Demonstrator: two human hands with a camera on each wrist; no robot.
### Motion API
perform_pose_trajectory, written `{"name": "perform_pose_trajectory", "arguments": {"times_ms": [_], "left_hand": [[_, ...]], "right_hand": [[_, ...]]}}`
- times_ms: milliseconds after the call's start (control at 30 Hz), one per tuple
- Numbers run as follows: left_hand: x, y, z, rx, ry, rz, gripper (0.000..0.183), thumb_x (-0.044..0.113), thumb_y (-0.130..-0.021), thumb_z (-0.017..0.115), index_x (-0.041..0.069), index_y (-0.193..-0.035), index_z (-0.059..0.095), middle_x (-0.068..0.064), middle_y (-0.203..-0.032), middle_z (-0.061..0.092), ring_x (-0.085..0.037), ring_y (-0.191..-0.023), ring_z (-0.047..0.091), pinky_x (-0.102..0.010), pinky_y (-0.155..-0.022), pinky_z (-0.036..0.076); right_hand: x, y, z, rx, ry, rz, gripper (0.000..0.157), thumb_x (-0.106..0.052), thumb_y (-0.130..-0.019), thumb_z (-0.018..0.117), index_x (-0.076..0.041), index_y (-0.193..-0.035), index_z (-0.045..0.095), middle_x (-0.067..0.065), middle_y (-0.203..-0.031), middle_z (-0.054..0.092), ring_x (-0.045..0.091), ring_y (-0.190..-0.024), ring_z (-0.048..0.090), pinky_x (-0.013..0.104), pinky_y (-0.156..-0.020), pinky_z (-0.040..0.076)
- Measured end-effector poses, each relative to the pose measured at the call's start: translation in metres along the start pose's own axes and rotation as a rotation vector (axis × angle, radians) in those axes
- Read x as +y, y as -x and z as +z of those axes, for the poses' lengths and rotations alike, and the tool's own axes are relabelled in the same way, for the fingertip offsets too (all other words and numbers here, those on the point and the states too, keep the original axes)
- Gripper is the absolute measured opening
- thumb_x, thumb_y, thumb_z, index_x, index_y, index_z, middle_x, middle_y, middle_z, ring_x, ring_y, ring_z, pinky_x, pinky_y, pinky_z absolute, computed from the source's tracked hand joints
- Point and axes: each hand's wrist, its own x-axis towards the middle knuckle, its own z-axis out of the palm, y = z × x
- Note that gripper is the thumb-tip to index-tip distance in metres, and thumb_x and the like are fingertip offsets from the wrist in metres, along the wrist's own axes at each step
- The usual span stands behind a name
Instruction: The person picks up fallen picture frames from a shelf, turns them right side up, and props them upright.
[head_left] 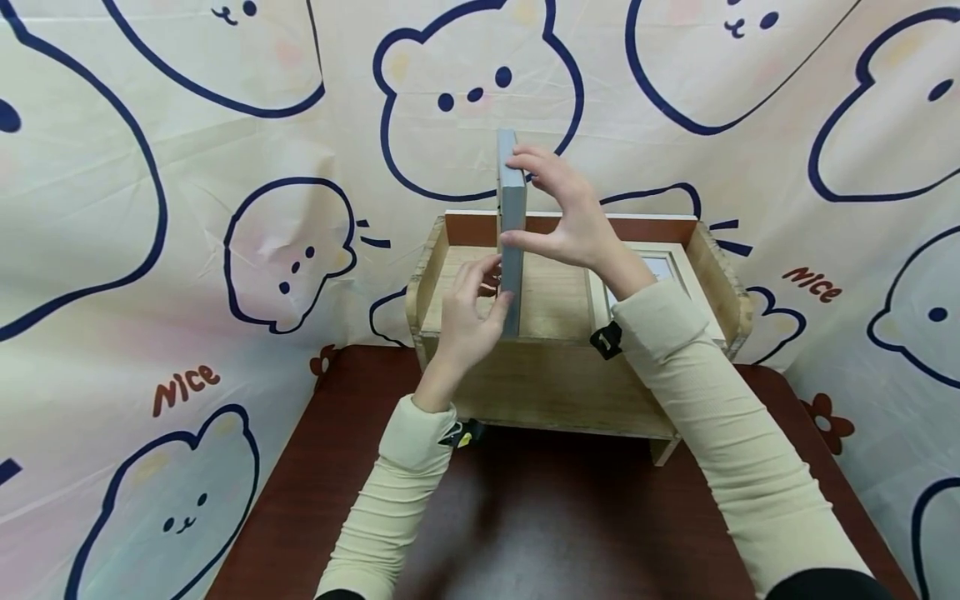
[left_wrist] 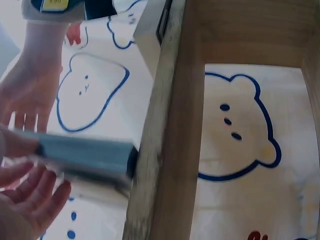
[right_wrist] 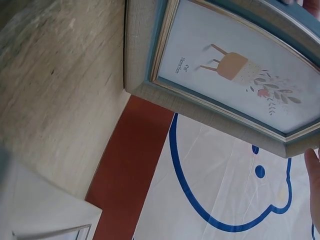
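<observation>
A blue-grey picture frame [head_left: 513,217] is held upright and edge-on over the front of a wooden shelf [head_left: 555,383] in the head view. My right hand [head_left: 573,221] grips its upper part, thumb on the near edge and fingers across the top. Lower down, my left hand [head_left: 468,312] holds the frame's left side, with the thumb by the near edge. The right wrist view shows the front of the frame [right_wrist: 200,110], with a print of a vase and plants. In the left wrist view, the frame's lower end [left_wrist: 90,152] is right at the shelf's edge.
A white picture frame [head_left: 696,292] lies on the shelf's right part, beneath my right forearm. The shelf has raised wooden sides and a brown back strip [head_left: 472,227]. It stands on a dark red table [head_left: 315,467] before a curtain printed with bears.
</observation>
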Motion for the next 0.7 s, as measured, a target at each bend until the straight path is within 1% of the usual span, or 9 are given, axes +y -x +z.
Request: {"name": "perform_pose_trajectory", "arguments": {"times_ms": [100, 167, 233, 333, 400, 467, 533, 700], "left_hand": [[-0.005, -0.001, -0.007, 0.005, 0.06, -0.02, 0.036, -0.011, -0.08, 0.056, -0.01, -0.117, 0.054, -0.024, -0.104, 0.054, -0.031, -0.09, 0.056, -0.036, -0.072, 0.052], [-0.007, -0.003, -0.011, -0.009, 0.072, -0.054, 0.036, -0.01, -0.081, 0.056, -0.01, -0.117, 0.054, -0.024, -0.107, 0.054, -0.032, -0.093, 0.056, -0.039, -0.071, 0.052], [-0.01, -0.006, -0.013, -0.049, 0.042, -0.1, 0.037, -0.005, -0.084, 0.057, -0.009, -0.121, 0.052, -0.023, -0.11, 0.055, -0.031, -0.094, 0.057, -0.039, -0.072, 0.053], [-0.013, -0.012, -0.013, -0.13, -0.008, -0.176, 0.041, 0.002, -0.086, 0.058, -0.007, -0.125, 0.049, -0.021, -0.113, 0.054, -0.029, -0.096, 0.058, -0.039, -0.075, 0.053], [-0.014, -0.014, -0.013, -0.166, -0.036, -0.206, 0.041, 0.003, -0.087, 0.058, -0.005, -0.126, 0.049, -0.021, -0.113, 0.055, -0.028, -0.095, 0.059, -0.037, -0.075, 0.053], [-0.013, -0.015, -0.015, -0.182, -0.056, -0.213, 0.041, 0.002, -0.086, 0.058, -0.005, -0.126, 0.05, -0.021, -0.112, 0.056, -0.028, -0.093, 0.061, -0.036, -0.075, 0.053], [-0.013, -0.016, -0.018, -0.187, -0.075, -0.204, 0.04, 0.001, -0.085, 0.057, -0.005, -0.125, 0.052, -0.021, -0.11, 0.058, -0.028, -0.091, 0.062, -0.037, -0.074, 0.053], [-0.016, -0.019, -0.031, -0.179, -0.124, -0.171, 0.036, -0.001, -0.084, 0.057, -0.004, -0.12, 0.055, -0.02, -0.105, 0.061, -0.029, -0.087, 0.063, -0.038, -0.071, 0.054]], "right_hand": [[-0.003, 0.0, 0.001, 0.003, -0.008, 0.026, 0.07, -0.007, -0.065, 0.081, 0.004, -0.126, 0.048, 0.019, -0.135, 0.043, 0.024, -0.125, 0.039, 0.041, -0.1, 0.037], [-0.01, -0.001, 0.001, 0.008, -0.011, 0.034, 0.068, -0.003, -0.065, 0.08, 0.007, -0.124, 0.048, 0.022, -0.134, 0.043, 0.026, -0.124, 0.039, 0.041, -0.1, 0.037], [-0.019, -0.001, -0.001, 0.015, -0.014, 0.037, 0.065, -0.001, -0.066, 0.079, 0.01, -0.122, 0.048, 0.025, -0.132, 0.043, 0.028, -0.123, 0.04, 0.041, -0.1, 0.038], [-0.031, -0.002, -0.004, 0.02, -0.02, 0.031, 0.062, 0.002, -0.067, 0.077, 0.013, -0.12, 0.047, 0.029, -0.13, 0.043, 0.032, -0.122, 0.041, 0.043, -0.099, 0.039], [-0.035, -0.002, -0.005, 0.023, -0.023, 0.031, 0.062, 0.003, -0.067, 0.076, 0.014, -0.12, 0.047, 0.03, -0.129, 0.043, 0.034, -0.121, 0.041, 0.043, -0.098, 0.039], [-0.036, -0.001, -0.005, 0.027, -0.028, 0.032, 0.062, 0.003, -0.066, 0.077, 0.015, -0.12, 0.047, 0.03, -0.129, 0.043, 0.034, -0.121, 0.041, 0.044, -0.098, 0.039], [-0.036, -0.001, -0.005, 0.03, -0.031, 0.029, 0.063, 0.004, -0.066, 0.077, 0.015, -0.119, 0.047, 0.031, -0.129, 0.043, 0.035, -0.122, 0.041, 0.046, -0.098, 0.039], [-0.035, -0.001, -0.005, 0.022, -0.028, 0.035, 0.064, 0.003, -0.066, 0.077, 0.015, -0.12, 0.046, 0.031, -0.131, 0.042, 0.034, -0.123, 0.04, 0.045, -0.098, 0.039]]}}
